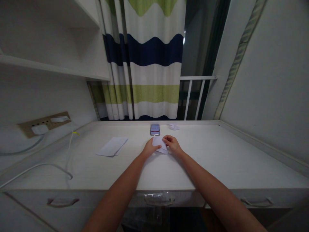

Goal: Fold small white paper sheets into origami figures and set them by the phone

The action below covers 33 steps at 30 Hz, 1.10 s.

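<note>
A small folded white paper (158, 142) lies on the white desk (217, 161) in front of me. My left hand (150, 149) rests at its left side, thumb pressed on the paper's lower edge. At the paper's upper right edge, the curled fingers of my right hand (173, 143) pinch it. Both forearms reach in from the bottom of the view.
A phone (154, 129) lies screen-up just beyond the paper, with a small crumpled white piece (173, 126) to its right. Loose white sheets (112, 146) lie to the left. A white cable (48, 166) loops at the desk's left. Striped curtain, shelf and drawers surround the desk.
</note>
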{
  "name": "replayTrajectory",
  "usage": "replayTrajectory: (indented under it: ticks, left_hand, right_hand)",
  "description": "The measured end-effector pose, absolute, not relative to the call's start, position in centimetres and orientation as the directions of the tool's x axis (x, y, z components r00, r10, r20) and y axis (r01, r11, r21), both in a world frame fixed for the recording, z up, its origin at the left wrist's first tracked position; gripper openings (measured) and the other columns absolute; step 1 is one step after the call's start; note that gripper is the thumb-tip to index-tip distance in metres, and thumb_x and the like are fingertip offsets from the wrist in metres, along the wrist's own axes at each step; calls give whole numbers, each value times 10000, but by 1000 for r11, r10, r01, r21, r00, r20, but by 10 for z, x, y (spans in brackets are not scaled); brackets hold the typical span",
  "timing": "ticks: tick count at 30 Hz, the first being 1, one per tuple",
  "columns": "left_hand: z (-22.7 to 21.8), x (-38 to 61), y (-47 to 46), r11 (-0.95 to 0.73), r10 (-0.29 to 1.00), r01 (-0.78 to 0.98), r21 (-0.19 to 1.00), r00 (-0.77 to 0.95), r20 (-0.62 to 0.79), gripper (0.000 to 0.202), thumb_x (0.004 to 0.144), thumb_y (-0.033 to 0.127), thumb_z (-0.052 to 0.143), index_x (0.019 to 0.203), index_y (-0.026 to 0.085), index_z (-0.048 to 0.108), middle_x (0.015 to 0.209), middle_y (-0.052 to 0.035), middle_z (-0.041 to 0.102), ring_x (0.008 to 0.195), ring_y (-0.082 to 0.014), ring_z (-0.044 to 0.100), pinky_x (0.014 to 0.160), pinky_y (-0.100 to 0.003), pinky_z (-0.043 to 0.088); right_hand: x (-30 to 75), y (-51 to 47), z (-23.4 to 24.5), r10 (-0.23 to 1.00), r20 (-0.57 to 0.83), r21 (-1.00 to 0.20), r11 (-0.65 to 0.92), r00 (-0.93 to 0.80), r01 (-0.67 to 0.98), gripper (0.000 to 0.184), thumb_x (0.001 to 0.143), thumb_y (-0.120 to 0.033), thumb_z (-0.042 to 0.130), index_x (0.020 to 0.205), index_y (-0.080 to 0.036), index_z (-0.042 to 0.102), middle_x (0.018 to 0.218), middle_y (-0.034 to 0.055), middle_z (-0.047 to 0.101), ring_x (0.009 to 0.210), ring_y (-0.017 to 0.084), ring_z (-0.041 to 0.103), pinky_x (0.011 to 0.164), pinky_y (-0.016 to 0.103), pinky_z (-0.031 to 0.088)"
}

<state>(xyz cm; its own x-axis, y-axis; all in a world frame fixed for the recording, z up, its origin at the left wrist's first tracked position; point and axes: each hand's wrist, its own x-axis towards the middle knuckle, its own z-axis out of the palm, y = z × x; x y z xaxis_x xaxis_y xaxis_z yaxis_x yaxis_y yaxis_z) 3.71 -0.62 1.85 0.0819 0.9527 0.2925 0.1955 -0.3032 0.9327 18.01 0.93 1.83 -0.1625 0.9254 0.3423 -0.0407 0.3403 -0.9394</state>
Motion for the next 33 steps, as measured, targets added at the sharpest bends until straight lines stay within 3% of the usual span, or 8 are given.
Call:
replayTrajectory:
  ticks: [4, 11, 23, 33]
  left_hand:
    - [19, 38, -7, -297, 955, 192, 936, 84, 286, 443, 503, 98, 667, 929, 93, 548, 954, -104, 620, 850, -212, 574, 760, -322, 433]
    - [21, 36, -6, -295, 954, 189, 936, 15, 298, 434, 496, 100, 677, 912, 93, 552, 940, -103, 625, 839, -211, 580, 749, -309, 438]
    - [21, 36, -6, -286, 958, 137, 948, 26, 286, 431, 486, 108, 681, 899, 110, 559, 926, -90, 634, 831, -209, 583, 751, -316, 439]
    - [21, 35, -5, -267, 963, 126, 955, 10, 268, 420, 495, 94, 668, 901, 104, 561, 933, -92, 634, 836, -209, 589, 740, -307, 449]
  right_hand:
    - [181, 8, 19, 913, 371, -928, 370, -167, -40, 236, 592, -383, 589, 620, -165, 504, 520, -47, 458, 494, 80, 429, 446, 197, 358]
    - [180, 10, 18, 945, 292, -956, 294, -151, -8, 259, 550, -376, 616, 661, -154, 542, 562, -28, 512, 514, 90, 461, 454, 208, 371]
    - [182, 14, 14, 930, 329, -941, 338, -163, 32, 237, 567, -377, 593, 594, -155, 516, 502, -40, 477, 455, 76, 426, 436, 205, 346]
    - [182, 12, 15, 913, 368, -900, 397, -175, 178, 211, 605, -360, 553, 584, -153, 518, 465, -43, 460, 416, 74, 407, 423, 210, 328]
